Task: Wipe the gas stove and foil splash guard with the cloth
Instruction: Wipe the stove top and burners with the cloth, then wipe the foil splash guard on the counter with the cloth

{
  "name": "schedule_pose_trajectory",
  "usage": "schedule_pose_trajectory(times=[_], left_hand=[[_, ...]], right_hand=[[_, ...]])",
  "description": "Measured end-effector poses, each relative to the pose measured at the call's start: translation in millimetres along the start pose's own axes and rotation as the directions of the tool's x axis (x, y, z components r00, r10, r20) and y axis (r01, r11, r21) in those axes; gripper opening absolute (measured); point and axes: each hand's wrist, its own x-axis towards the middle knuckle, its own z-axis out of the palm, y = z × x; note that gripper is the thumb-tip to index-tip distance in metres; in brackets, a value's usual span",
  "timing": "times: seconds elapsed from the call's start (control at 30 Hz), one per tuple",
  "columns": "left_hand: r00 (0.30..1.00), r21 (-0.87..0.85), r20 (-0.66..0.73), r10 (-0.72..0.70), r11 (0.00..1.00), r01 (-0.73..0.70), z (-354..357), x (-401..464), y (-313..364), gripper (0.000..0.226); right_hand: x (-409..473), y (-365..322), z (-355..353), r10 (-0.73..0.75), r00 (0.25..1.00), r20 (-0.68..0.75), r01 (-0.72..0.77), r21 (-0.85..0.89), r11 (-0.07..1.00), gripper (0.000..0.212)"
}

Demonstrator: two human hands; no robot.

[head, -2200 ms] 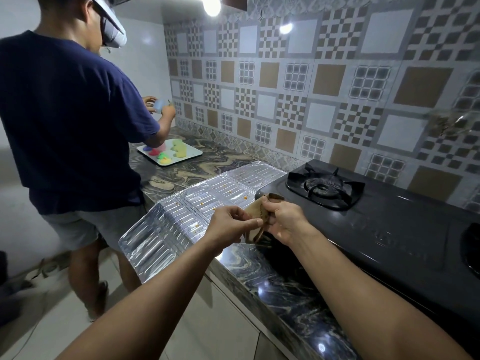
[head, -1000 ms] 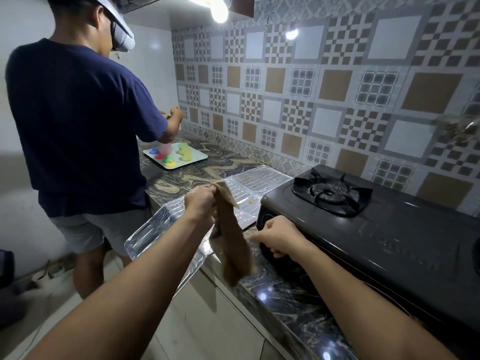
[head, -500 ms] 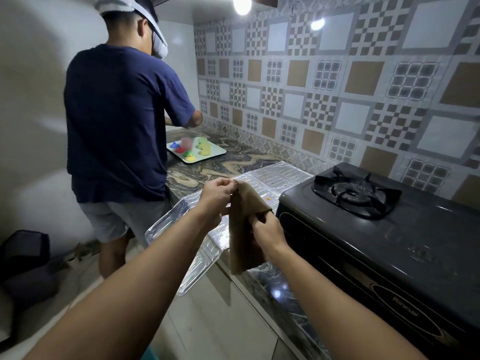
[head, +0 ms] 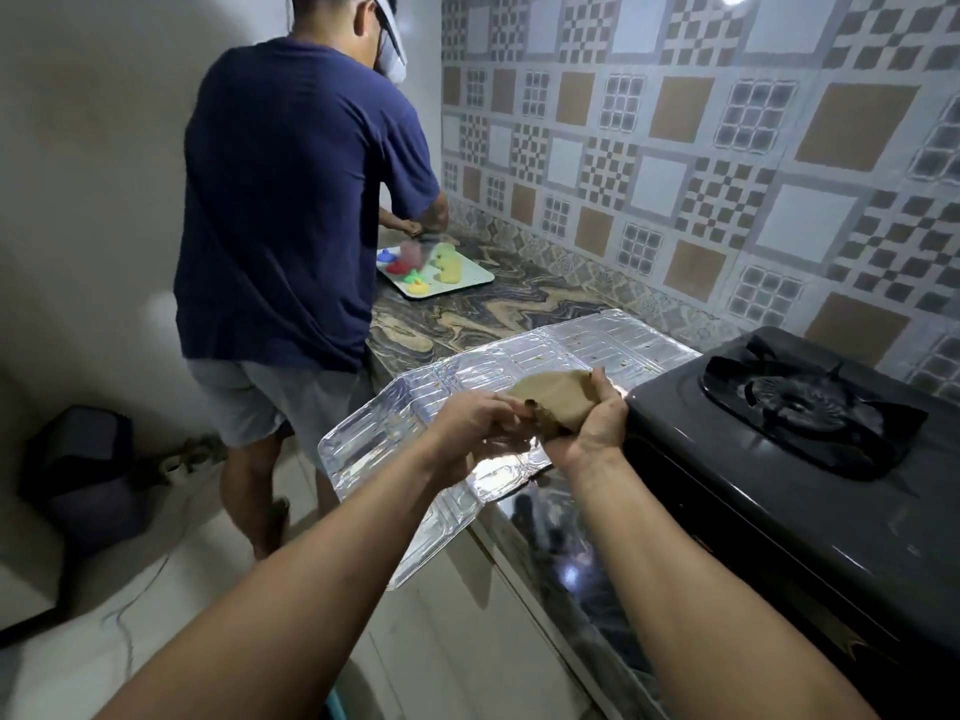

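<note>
A brown cloth (head: pixel 558 400) is bunched between both my hands, above the foil splash guard. My right hand (head: pixel 589 431) cups it from below, palm up. My left hand (head: pixel 475 428) pinches its near edge. The silver foil splash guard (head: pixel 587 350) lies flat on the marbled counter, spotted with crumbs, and its near end hangs over the counter edge. The black gas stove (head: pixel 810 491) sits just right of my hands, with a burner grate (head: pixel 810 407) on its top.
Another person in a navy shirt (head: pixel 291 200) stands at the left end of the counter (head: pixel 483 314), beside a white tray with coloured pieces (head: pixel 441 275). A patterned tiled wall runs behind. A dark bag (head: pixel 88 465) sits on the floor at left.
The cloth hung unfolded from my left hand; both hands now gather it into a bunch in my right palm. My view has swung left and downward.
</note>
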Motion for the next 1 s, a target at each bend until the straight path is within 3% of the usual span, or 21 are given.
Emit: schedule_pose_trajectory(times=[0.1,0.17,0.3,0.37,0.43,0.47,0.53,0.63,0.7,0.77,0.83,0.87,0.93,1.0], left_hand=[[0.979,0.018,-0.196,-0.056,0.998,0.06,-36.9,19.6,-14.9,0.023],[0.925,0.002,-0.358,-0.129,0.99,0.139,-69.2,35.0,-32.4,0.015],[0.7,-0.057,-0.67,-0.247,0.957,0.284,-124.5,49.4,-78.5,0.031],[0.59,-0.056,-0.748,-0.304,0.915,0.4,-157.6,62.7,-112.7,0.044],[0.576,-0.087,-0.724,-0.379,0.879,0.469,-179.7,68.6,-140.2,0.062],[0.587,-0.117,-0.699,-0.409,0.875,0.471,-183.4,66.1,-145.3,0.058],[0.603,-0.194,-0.644,-0.47,0.864,0.465,-183.0,57.6,-147.4,0.038],[0.63,-0.332,-0.577,-0.519,0.854,0.4,-194.6,59.9,-154.5,0.026],[0.621,-0.425,-0.572,-0.536,0.841,0.335,-220.1,70.0,-168.9,0.033],[0.619,-0.496,-0.543,-0.567,0.812,0.309,-241.0,78.1,-176.5,0.043],[0.675,-0.508,-0.505,-0.538,0.817,0.272,-237.7,68.0,-153.7,0.028],[0.725,-0.495,-0.471,-0.502,0.831,0.254,-233.0,62.4,-140.7,0.022],[0.795,-0.505,-0.394,-0.462,0.831,0.233,-231.0,58.8,-131.1,0.031],[0.845,-0.559,-0.311,-0.435,0.803,0.207,-229.7,55.0,-123.0,0.04]], right_hand=[[24.2,-1.0,8.2,-0.002,1.0,0.021,0.004,-0.103,0.995,0.009],[36.1,-2.8,14.2,-0.012,0.997,0.076,0.02,-0.106,0.994,0.012],[61.2,-1.3,15.4,0.025,0.996,0.091,-0.011,-0.15,0.989,0.023],[74.8,5.3,16.7,0.028,0.996,0.086,0.001,-0.315,0.949,0.04],[87.7,11.9,16.0,-0.003,0.994,0.105,0.049,-0.436,0.898,0.033],[91.9,17.4,17.8,-0.018,0.993,0.116,0.075,-0.508,0.858,0.027],[95.2,28.8,21.8,-0.104,0.984,0.147,0.178,-0.701,0.69,0.026],[103.2,51.3,18.8,-0.196,0.918,0.345,0.37,-0.923,0.11,0.021],[113.0,67.1,8.2,-0.077,0.902,0.424,0.39,-0.88,-0.271,0.013],[124.0,82.8,-7.6,0.116,0.887,0.447,0.439,-0.738,-0.513,0.01],[132.6,97.4,-23.5,0.247,0.863,0.441,0.495,-0.637,-0.59,0.01],[137.3,103.8,-31.2,0.283,0.849,0.445,0.521,-0.623,-0.583,0.02],[137.6,108.7,-38.1,0.308,0.833,0.459,0.546,-0.596,-0.589,0.051],[134.8,109.3,-42.2,0.251,0.866,0.433,0.491,-0.638,-0.593,0.067]])
